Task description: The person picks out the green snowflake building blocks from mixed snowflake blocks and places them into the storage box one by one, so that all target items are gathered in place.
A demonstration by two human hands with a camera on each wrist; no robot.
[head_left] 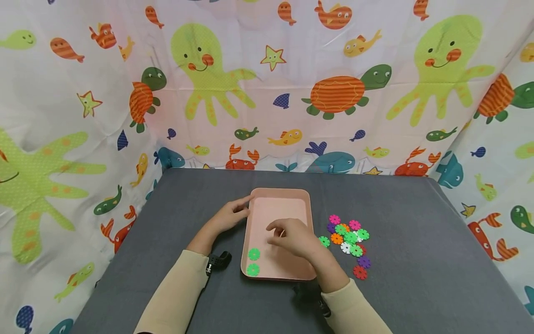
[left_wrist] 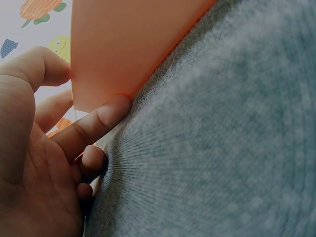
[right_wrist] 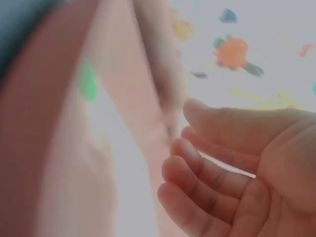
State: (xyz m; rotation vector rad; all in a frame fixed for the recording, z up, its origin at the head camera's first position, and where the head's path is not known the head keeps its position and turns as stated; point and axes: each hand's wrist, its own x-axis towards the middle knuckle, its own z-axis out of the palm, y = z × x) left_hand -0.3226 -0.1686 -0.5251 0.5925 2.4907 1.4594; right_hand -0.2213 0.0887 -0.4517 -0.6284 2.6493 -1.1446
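A pink rectangular tray [head_left: 280, 206] lies on the grey cloth. Two green flower-shaped discs [head_left: 253, 269] sit inside it, one behind the other, in the near left corner. My left hand [head_left: 227, 216] is at the tray's left side. Seen from the left wrist, its fingertips [left_wrist: 117, 109] touch the outer wall low down by the cloth. Over the middle of the tray hovers my right hand [head_left: 297, 239], its fingers loosely bent. Nothing shows between the right thumb and fingers [right_wrist: 185, 170] in the right wrist view, where a blurred green disc [right_wrist: 88, 81] appears inside the tray.
Right of the tray is a loose spread of flower-shaped discs [head_left: 351, 237] in green, pink, orange, purple, white and red. One green disc [head_left: 324, 241] lies close to the tray's right wall. A curtain [head_left: 267, 93] printed with sea animals hangs behind the table [head_left: 417, 260].
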